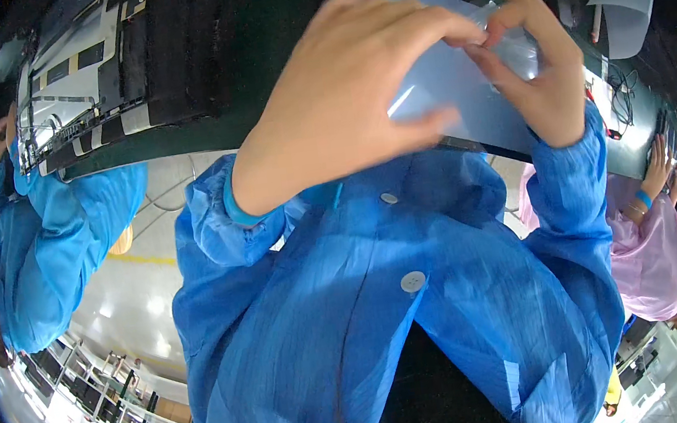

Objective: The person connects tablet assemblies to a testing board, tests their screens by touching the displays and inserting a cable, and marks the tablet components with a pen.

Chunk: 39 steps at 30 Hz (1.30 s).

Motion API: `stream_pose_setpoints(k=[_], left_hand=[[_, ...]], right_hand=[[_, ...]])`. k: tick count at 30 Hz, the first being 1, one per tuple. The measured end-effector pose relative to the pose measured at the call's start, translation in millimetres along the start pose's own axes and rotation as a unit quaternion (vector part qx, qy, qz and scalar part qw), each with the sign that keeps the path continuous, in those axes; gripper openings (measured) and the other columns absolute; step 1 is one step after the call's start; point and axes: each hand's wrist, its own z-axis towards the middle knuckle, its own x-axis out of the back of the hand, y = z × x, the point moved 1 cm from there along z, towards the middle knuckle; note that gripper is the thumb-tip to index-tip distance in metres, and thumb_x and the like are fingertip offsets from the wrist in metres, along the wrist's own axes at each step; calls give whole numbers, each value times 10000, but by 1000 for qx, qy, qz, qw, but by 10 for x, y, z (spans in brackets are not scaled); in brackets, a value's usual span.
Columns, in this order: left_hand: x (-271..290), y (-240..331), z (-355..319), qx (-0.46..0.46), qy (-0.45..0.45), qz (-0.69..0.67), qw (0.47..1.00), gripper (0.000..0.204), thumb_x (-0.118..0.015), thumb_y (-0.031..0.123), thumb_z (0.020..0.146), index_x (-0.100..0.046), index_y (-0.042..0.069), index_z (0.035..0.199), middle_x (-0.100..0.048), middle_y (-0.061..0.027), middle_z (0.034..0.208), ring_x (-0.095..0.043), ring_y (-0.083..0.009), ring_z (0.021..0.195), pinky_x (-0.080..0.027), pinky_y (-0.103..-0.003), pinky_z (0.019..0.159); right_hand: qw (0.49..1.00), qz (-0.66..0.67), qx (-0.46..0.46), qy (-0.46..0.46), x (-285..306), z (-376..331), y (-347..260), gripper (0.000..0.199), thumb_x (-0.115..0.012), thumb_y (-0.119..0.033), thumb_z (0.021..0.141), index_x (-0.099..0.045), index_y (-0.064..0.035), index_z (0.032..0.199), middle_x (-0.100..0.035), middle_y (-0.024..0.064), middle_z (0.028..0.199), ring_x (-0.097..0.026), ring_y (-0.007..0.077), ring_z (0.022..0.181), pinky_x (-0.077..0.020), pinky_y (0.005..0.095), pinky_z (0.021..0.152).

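Observation:
My left hand [349, 92] reaches over a flat screen panel [469, 107] with a pale, shiny face and a black border. Its thumb stands well apart and is smeared by motion, while its index fingertip meets the fingers of my right hand. Above the panel's right part, my right hand [540, 60] bends its thumb and index finger together in a pinch; what lies between them is too small to make out. Shiny, see-through wrinkles, like clear film [520, 50], show between this hand and the panel.
The panel lies on a dark green table [272, 17]. At left stands a large dark frame assembly [77, 74] with pale strips. A white sheet [622, 12] and black cables [622, 96] are at right. A person in blue [63, 237] sits left, one in pink [653, 257] right.

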Motion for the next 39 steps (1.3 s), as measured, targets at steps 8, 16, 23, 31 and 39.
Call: stream_pose_setpoints(k=[8,16,23,31,39], left_hand=[[128,-386,-106,1,0,139,990,233,-644,108,752,-640,114,985,-665,-41,1037,-565,-269,1096,-234,-485,1071],[16,-49,-32,199,236,84,947,467,-582,-30,749,-506,38,1205,-496,-161,1215,-499,-229,1065,-383,-346,941],[-165,358,-31,277,121,-270,914,812,-664,52,733,-203,43,1402,-392,-159,1241,-504,-196,1001,-424,-309,853],[135,29,-357,239,219,70,943,703,-484,-81,793,-270,132,1428,-594,-132,1099,-616,-166,927,-516,-276,742],[395,441,203,507,165,20,846,638,-618,124,807,-332,-9,1362,-495,-193,1218,-482,-269,1136,-348,-424,1015]], right_hand=[[944,-329,10,27,336,-322,569,148,-652,-80,754,-565,-68,874,-576,108,1205,-537,299,1099,-410,368,923],[985,-41,-157,-57,472,-400,12,268,-577,-5,806,-575,-76,1065,-639,74,794,-620,133,678,-491,270,621],[843,347,-380,-159,122,354,-343,251,-533,-175,931,-484,-38,1135,-593,117,1035,-613,206,962,-502,310,869],[871,391,-297,-20,249,225,-482,482,-460,-290,932,-379,-18,1323,-607,209,1089,-637,300,950,-534,387,820],[898,408,-121,-113,704,-795,-83,366,-473,-259,889,-577,45,1064,-633,161,949,-594,208,800,-466,324,736]])
